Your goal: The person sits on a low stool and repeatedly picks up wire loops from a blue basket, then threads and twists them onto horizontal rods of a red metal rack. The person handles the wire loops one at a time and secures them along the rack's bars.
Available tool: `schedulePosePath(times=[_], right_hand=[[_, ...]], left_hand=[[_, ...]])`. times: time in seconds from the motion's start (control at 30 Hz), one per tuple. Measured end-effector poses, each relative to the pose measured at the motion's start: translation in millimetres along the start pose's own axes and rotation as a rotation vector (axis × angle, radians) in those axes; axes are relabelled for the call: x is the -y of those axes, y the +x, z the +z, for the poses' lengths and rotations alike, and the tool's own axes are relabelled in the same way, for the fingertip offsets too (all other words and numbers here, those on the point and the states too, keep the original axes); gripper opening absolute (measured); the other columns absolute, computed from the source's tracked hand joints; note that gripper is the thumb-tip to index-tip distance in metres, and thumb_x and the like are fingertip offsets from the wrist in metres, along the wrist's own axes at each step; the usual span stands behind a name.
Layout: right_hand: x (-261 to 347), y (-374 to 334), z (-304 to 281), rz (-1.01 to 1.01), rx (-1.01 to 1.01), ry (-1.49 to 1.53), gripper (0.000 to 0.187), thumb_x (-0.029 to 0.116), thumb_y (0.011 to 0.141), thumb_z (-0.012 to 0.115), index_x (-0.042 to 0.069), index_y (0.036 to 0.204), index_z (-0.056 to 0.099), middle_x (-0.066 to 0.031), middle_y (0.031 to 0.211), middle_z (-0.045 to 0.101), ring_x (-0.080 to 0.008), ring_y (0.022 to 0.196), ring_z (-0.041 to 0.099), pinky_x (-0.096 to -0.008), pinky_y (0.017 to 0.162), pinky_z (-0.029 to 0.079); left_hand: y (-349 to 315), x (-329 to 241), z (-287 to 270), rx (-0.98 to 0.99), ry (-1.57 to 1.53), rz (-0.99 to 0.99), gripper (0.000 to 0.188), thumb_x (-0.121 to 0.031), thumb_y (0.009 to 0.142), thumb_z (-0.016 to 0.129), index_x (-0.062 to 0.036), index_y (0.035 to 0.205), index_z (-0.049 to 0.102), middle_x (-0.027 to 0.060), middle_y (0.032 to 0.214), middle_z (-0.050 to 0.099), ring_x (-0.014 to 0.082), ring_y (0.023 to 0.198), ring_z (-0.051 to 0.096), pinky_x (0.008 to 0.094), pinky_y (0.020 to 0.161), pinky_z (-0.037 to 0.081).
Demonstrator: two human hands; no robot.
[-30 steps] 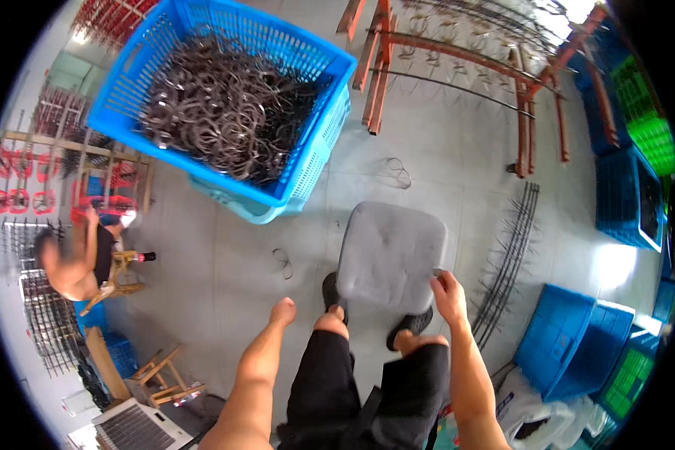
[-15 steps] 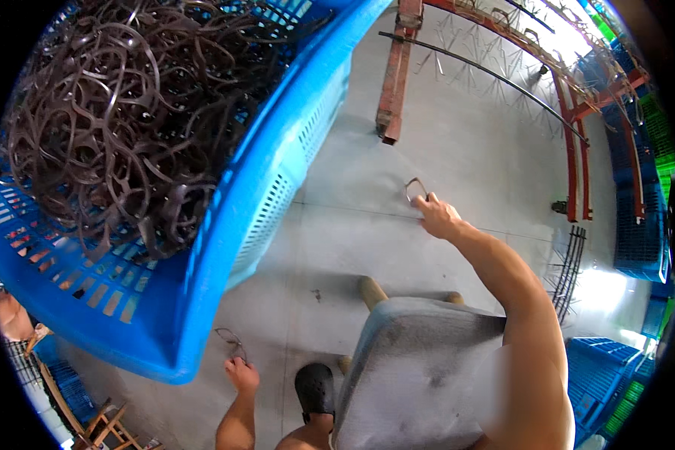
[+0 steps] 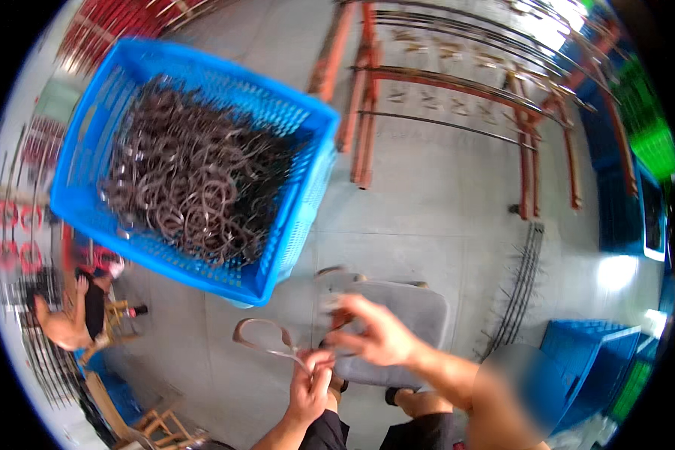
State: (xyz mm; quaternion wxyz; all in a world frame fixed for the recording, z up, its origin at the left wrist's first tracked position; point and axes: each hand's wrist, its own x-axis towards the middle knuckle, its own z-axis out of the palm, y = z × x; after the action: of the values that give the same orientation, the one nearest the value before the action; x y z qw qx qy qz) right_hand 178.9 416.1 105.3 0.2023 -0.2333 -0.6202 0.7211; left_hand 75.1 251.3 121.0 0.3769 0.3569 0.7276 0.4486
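Being pinched in the closed fingers of the left hand [image 3: 310, 386], a thin brown looped piece [image 3: 270, 349] is held by its narrow end, probably so that the loop is left unobstructed. The right hand [image 3: 375, 334], blurred and part-curled, is held just beside; whether anything is gripped cannot be told. Behind it, a grey-topped stool [image 3: 416, 315] is partly hidden. Beyond, similar tangled pieces [image 3: 195, 172] are contained by a perforated blue plastic crate [image 3: 176, 271], presumably against scattering.

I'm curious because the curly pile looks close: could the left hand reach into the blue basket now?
Probably yes: the blue basket is open on top and nothing seems to block the left hand; it grips a brown loop, though, so it may need freeing first.
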Motion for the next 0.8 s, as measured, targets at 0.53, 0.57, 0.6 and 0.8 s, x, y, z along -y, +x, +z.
schedulePosePath(times=[0.53,0.57,0.6,0.8], right_hand=[[-151.3,-333.0,-167.7,1.305,-1.221,-0.286,0.034,0.026,0.080,0.054,0.005,0.106,0.058,-0.0195,0.105,0.060,-0.0347,0.098,0.058,-0.0432,0.081,0.047],[-180.6,-368.7,-163.7,1.351,-1.428,-0.237,0.033,0.026,0.081,0.052,0.004,0.105,0.058,-0.0205,0.105,0.060,-0.0354,0.098,0.058,-0.0438,0.082,0.047],[-211.6,-390.0,-158.2,1.365,-1.615,-0.166,0.032,0.026,0.081,0.049,0.004,0.103,0.058,-0.0215,0.104,0.060,-0.0361,0.098,0.057,-0.0444,0.082,0.047],[-336.1,-448.9,-129.4,1.527,-1.519,-0.065,0.037,0.020,0.081,0.048,0.002,0.112,0.056,-0.0234,0.114,0.056,-0.0335,0.106,0.055,-0.0424,0.088,0.044]], left_hand=[[224.8,-142.6,28.0,-0.320,0.644,0.125,0.040,-0.029,0.092,0.049,0.0093,0.087,0.059,0.0163,0.077,0.065,0.0245,0.064,0.061,0.0331,0.058,0.052],[255.4,-109.5,14.8,-0.280,0.569,0.095,0.039,-0.029,0.091,0.050,0.0081,0.084,0.060,0.0161,0.076,0.065,0.0249,0.064,0.061,0.0331,0.059,0.052],[286.2,-81.4,-18.4,-0.267,0.513,0.076,0.038,-0.029,0.090,0.051,0.0069,0.082,0.061,0.0159,0.076,0.065,0.0252,0.064,0.061,0.0331,0.059,0.052],[323.9,60.1,-31.8,-0.242,0.836,-0.128,0.031,-0.030,0.086,0.051,0.0004,0.089,0.059,0.0175,0.080,0.063,0.0283,0.069,0.061,0.0354,0.060,0.051]])
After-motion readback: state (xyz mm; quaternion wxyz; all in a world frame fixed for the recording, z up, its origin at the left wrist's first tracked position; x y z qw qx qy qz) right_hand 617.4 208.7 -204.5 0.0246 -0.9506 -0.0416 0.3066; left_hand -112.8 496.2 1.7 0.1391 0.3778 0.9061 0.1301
